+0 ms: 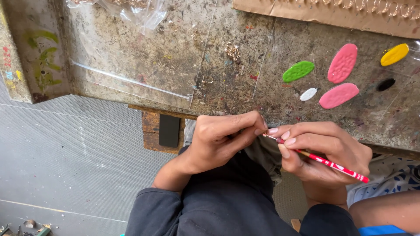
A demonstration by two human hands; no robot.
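Our right hand [323,148] grips red brush [332,164] | our left hand [227,135] pinches something tiny, hidden | hands touching | paint blobs [339,78] on worn workbench [153,57]

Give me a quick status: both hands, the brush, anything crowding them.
Left hand pinched shut on something too small to identify. Right hand gripping red-handled paintbrush, tip at left fingertips. Paint blobs and small metal hooks on the workbench, apart from both hands.

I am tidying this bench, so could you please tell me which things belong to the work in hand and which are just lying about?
In use: red-handled fine brush in right hand; left hand, its pinched item hidden; coloured paint blobs.

Lying about: small gold metal findings; clear plastic bag; brown cardboard sheet; black block.
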